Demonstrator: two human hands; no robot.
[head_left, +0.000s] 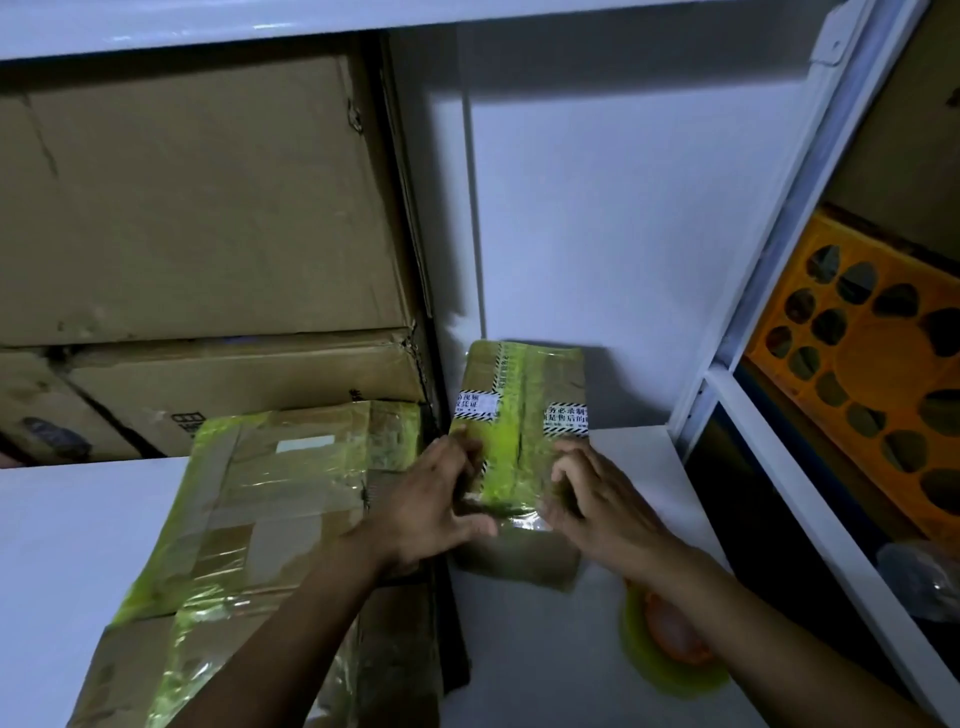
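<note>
Between both hands the parcel (519, 431) lies over the shelf (524, 654), its long axis running straight away from the person toward the back wall. Whether it sits flat cannot be told. The left hand (436, 504) and right hand (602, 504) grip its near half from opposite long edges, fingers (569, 465) curled onto the taped top, neither hand nearer. Beyond the fingertips the far end is free, so a push would likely send it lengthwise. A larger parcel (270, 499) lies just left of the left fingers.

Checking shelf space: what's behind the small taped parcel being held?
Behind the small taped parcel, gripped by the left hand and right hand, only the white back wall shows. The patch of shelf behind it is hidden by the parcel.
</note>
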